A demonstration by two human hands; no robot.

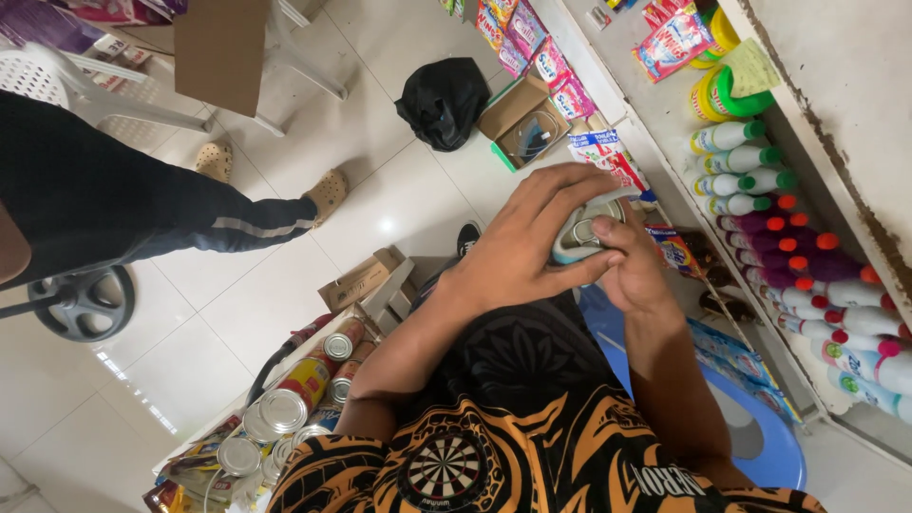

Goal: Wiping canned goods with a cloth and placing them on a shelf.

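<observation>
From the head camera, the person sits on a blue plastic stool (774,446) with both hands raised in front of the chest, close to the shelf (665,104) on the right. The left hand (527,247) wraps over a small can (581,233) from above, its grip closed around the can's body, fingers spread across the top edge. The right hand (635,271) supports the can from below and the side, its thumb pressed on the lid, so this grip is closed on the can too. The can lies tilted, its lid facing roughly toward the camera and its long axis running away toward the floor.

Room to the right is tight: the shelf edge and rows of bottles (760,180) stand near the hands. To the left and ahead the tiled floor (247,294) offers more open room, though a black bag (444,100) and an open cardboard box (522,123) lie on it. At lower left, more cans (285,408) crowd together beside the person's left elbow. Another person's leg (142,214) stretches across the upper left, well apart.
</observation>
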